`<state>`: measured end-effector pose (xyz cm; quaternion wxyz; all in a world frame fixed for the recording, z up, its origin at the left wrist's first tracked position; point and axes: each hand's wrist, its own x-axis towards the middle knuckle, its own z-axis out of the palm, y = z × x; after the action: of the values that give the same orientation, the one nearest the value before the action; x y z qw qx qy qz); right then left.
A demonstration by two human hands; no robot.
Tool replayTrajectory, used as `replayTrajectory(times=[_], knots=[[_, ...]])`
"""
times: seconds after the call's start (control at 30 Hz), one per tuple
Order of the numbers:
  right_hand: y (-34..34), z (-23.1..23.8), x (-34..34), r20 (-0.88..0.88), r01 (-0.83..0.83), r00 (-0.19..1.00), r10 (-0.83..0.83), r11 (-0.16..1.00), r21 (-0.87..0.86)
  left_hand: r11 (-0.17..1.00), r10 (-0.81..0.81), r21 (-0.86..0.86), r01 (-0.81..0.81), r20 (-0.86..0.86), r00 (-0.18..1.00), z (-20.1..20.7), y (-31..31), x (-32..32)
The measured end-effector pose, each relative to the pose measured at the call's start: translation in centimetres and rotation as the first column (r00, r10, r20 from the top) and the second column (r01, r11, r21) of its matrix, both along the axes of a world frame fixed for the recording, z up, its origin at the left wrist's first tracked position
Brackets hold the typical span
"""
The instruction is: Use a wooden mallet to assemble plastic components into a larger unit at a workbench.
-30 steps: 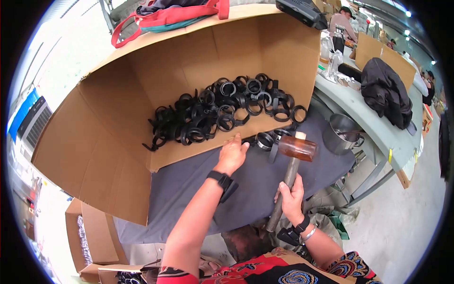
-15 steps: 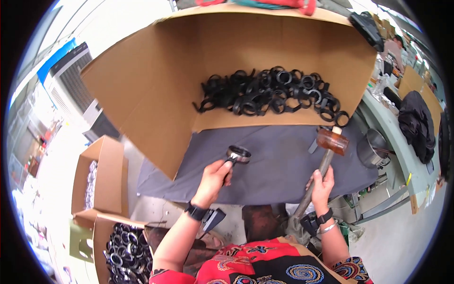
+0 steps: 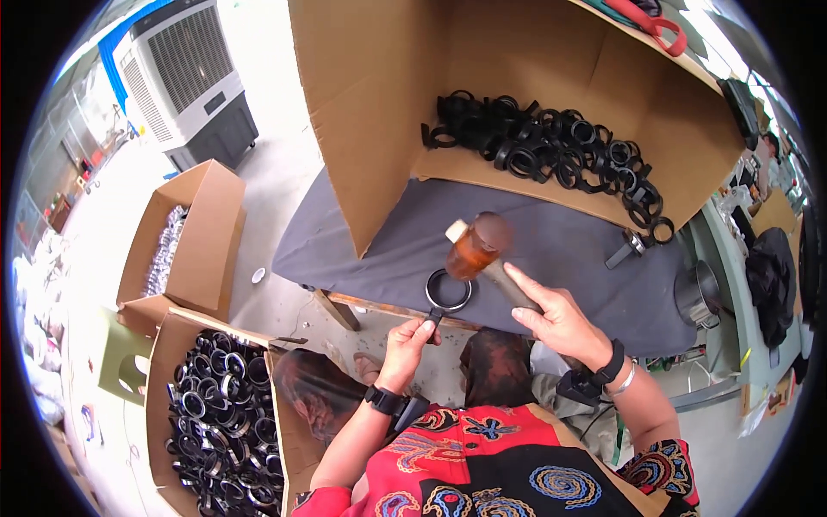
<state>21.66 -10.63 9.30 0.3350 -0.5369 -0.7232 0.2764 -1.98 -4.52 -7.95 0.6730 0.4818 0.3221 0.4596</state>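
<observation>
My left hand is closed around the short handle of a black ring-shaped part. A silvery band lines the ring, which is held out at the near edge of the grey-covered table. In my right hand is the handle of a mallet with an amber-brown head. The head hangs just above and to the right of the ring, slightly blurred; whether they touch I cannot tell. A heap of similar black rings lies inside the large cardboard box turned toward me.
The big cardboard box stands on the table's far side. At lower left, one carton holds many ring parts; behind it another carton holds small shiny pieces. A metal pot is at right, an air cooler at far left.
The mallet has swung left from the right side to the ring. My left hand and the ring sit lower and nearer the table edge. The view has turned left and downward.
</observation>
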Motion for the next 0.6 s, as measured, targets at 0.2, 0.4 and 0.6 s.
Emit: replayTrajectory(times=[0.2,0.4,0.6], knots=[[1.9,1.1,-1.3,0.047,0.06,0.996,-0.078,0.951,0.303,0.999,-0.004,0.039,0.005,-0.039,0.999,-0.5,0.3,-0.1],[3.4,-2.1,-2.8,0.032,0.157,0.988,-0.154,0.966,-0.206,0.995,0.009,0.096,-0.005,-0.038,0.999,-0.2,0.7,0.3],[1.2,1.5,-0.6,-0.266,0.293,0.919,-0.29,0.956,-0.031,0.993,0.032,0.113,-0.024,-0.073,0.997,-0.5,0.2,0.0]])
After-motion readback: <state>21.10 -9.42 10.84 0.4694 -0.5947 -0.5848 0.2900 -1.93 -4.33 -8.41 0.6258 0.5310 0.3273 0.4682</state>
